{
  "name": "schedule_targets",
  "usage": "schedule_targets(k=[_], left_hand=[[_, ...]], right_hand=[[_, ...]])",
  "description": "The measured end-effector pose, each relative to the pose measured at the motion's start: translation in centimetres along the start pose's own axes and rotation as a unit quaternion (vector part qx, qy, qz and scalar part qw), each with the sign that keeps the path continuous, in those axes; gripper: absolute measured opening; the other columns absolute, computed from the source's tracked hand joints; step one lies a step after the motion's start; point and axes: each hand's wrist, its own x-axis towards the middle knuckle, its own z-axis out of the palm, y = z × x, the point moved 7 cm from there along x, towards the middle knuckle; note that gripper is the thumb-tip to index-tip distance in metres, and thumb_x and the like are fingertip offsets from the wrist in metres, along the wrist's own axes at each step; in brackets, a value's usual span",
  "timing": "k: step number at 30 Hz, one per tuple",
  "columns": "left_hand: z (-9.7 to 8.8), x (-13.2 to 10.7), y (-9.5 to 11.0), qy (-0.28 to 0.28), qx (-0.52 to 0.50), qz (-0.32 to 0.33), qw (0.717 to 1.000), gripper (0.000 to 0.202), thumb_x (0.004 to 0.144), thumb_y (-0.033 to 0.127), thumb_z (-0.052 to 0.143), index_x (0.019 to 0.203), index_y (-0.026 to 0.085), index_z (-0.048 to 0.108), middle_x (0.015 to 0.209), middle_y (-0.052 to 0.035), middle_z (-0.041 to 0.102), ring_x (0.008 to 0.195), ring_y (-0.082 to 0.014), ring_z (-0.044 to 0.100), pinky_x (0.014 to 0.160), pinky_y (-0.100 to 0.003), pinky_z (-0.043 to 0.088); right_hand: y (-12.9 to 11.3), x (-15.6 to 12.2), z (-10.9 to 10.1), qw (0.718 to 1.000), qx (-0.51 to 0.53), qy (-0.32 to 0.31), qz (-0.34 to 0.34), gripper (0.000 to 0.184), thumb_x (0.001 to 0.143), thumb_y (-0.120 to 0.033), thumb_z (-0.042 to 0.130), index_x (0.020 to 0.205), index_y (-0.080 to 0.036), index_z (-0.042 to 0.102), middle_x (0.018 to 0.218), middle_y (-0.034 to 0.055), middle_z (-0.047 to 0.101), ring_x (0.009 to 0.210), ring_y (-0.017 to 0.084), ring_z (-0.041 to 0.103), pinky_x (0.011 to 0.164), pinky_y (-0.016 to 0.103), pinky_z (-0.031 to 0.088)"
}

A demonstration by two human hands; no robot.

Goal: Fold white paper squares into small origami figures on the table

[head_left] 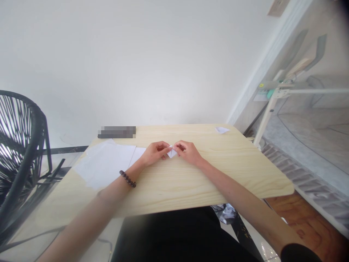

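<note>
A small folded piece of white paper (172,152) is pinched between both of my hands above the middle of the light wooden table (207,178). My left hand (156,152), with a dark bead bracelet on its wrist, grips the paper's left side with closed fingers. My right hand (188,151) pinches the right side, fingers curled together. Most of the paper is hidden by my fingertips.
Several white sheets (105,163) lie on the table's left part. A small folded white paper (221,130) rests near the far right corner. A dark blurred bar (117,132) sits at the back edge. A black wire chair (19,145) stands left; a white stand (268,109) stands right.
</note>
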Motion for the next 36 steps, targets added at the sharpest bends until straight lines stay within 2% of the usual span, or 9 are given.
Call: schedule_targets(k=[5, 9, 14, 17, 24, 27, 30, 33, 36], left_hand=[[0.0, 0.1, -0.3, -0.001, 0.001, 0.001, 1.0, 0.031, 0.072, 0.04, 0.054, 0.083, 0.012, 0.056, 0.076, -0.0051, 0.058, 0.067, -0.0146, 0.058, 0.057, -0.026, 0.049], [-0.1, 0.2, -0.4, 0.013, -0.008, 0.0, 1.0, 0.032, 0.072, 0.04, 0.054, 0.084, 0.011, 0.055, 0.077, -0.0056, 0.058, 0.065, -0.0134, 0.056, 0.057, -0.027, 0.05], [-0.6, 0.1, -0.2, 0.048, -0.057, 0.007, 0.997, 0.031, 0.072, 0.04, 0.054, 0.084, 0.011, 0.053, 0.077, -0.0049, 0.058, 0.072, -0.0145, 0.056, 0.06, -0.028, 0.051], [-0.5, 0.0, -0.1, 0.038, -0.061, 0.0, 0.997, 0.032, 0.072, 0.041, 0.054, 0.085, 0.011, 0.053, 0.078, -0.0046, 0.058, 0.073, -0.0144, 0.056, 0.061, -0.028, 0.051], [-0.7, 0.2, -0.4, 0.031, -0.054, 0.003, 0.998, 0.032, 0.07, 0.042, 0.056, 0.079, 0.011, 0.056, 0.073, -0.0027, 0.058, 0.068, -0.013, 0.055, 0.062, -0.028, 0.049], [-0.6, 0.2, -0.4, 0.031, -0.075, -0.008, 0.997, 0.032, 0.069, 0.041, 0.057, 0.08, 0.011, 0.056, 0.074, -0.0029, 0.058, 0.07, -0.0134, 0.055, 0.064, -0.029, 0.05], [-0.2, 0.1, -0.2, 0.021, -0.096, -0.017, 0.995, 0.034, 0.069, 0.04, 0.058, 0.088, 0.011, 0.054, 0.078, -0.0038, 0.059, 0.074, -0.014, 0.056, 0.067, -0.032, 0.05], [0.2, -0.1, -0.1, -0.006, -0.076, -0.022, 0.997, 0.036, 0.068, 0.037, 0.061, 0.092, 0.011, 0.053, 0.081, -0.0062, 0.061, 0.075, -0.0151, 0.058, 0.071, -0.033, 0.049], [0.4, -0.1, -0.3, -0.022, -0.043, -0.027, 0.998, 0.034, 0.067, 0.036, 0.062, 0.087, 0.01, 0.056, 0.078, -0.008, 0.063, 0.073, -0.0161, 0.059, 0.07, -0.033, 0.048]], right_hand=[[-0.4, -0.1, 0.3, 0.999, -0.034, -0.006, -0.017, 0.022, 0.079, -0.034, 0.044, 0.077, -0.015, 0.056, 0.066, 0.0009, 0.057, 0.052, 0.007, 0.049, 0.051, 0.019, 0.038], [-0.3, -0.1, 0.3, 1.0, -0.018, -0.012, -0.004, 0.023, 0.08, -0.035, 0.042, 0.079, -0.015, 0.054, 0.067, 0.0006, 0.057, 0.052, 0.007, 0.049, 0.051, 0.019, 0.038], [-0.4, -0.1, 0.7, 0.999, -0.002, -0.048, 0.006, 0.024, 0.081, -0.034, 0.04, 0.073, -0.015, 0.052, 0.057, -0.002, 0.051, 0.047, 0.007, 0.044, 0.048, 0.018, 0.034], [-0.8, 0.0, 0.6, 0.998, -0.038, -0.047, -0.016, 0.026, 0.081, -0.032, 0.04, 0.066, -0.015, 0.052, 0.054, -0.0021, 0.049, 0.049, 0.007, 0.041, 0.049, 0.019, 0.032], [-1.3, 0.0, 0.9, 0.995, -0.06, -0.057, -0.054, 0.026, 0.08, -0.031, 0.041, 0.067, -0.015, 0.055, 0.059, -0.001, 0.05, 0.052, 0.007, 0.04, 0.051, 0.019, 0.031], [-1.1, 0.0, 0.7, 0.996, -0.06, -0.051, -0.043, 0.026, 0.081, -0.032, 0.041, 0.069, -0.014, 0.056, 0.058, -0.0014, 0.05, 0.051, 0.007, 0.04, 0.051, 0.019, 0.03], [-1.0, 0.0, 0.4, 0.997, -0.058, -0.038, -0.031, 0.027, 0.081, -0.033, 0.041, 0.069, -0.014, 0.056, 0.055, -0.002, 0.05, 0.05, 0.007, 0.04, 0.051, 0.019, 0.03], [-0.8, -0.1, 0.0, 0.998, -0.058, -0.019, -0.02, 0.028, 0.081, -0.034, 0.04, 0.069, -0.014, 0.056, 0.054, -0.0022, 0.05, 0.049, 0.007, 0.04, 0.05, 0.019, 0.03], [-0.6, -0.1, -0.1, 0.999, -0.046, -0.011, -0.005, 0.028, 0.081, -0.034, 0.04, 0.069, -0.015, 0.055, 0.052, -0.0025, 0.048, 0.048, 0.007, 0.04, 0.049, 0.019, 0.03]])
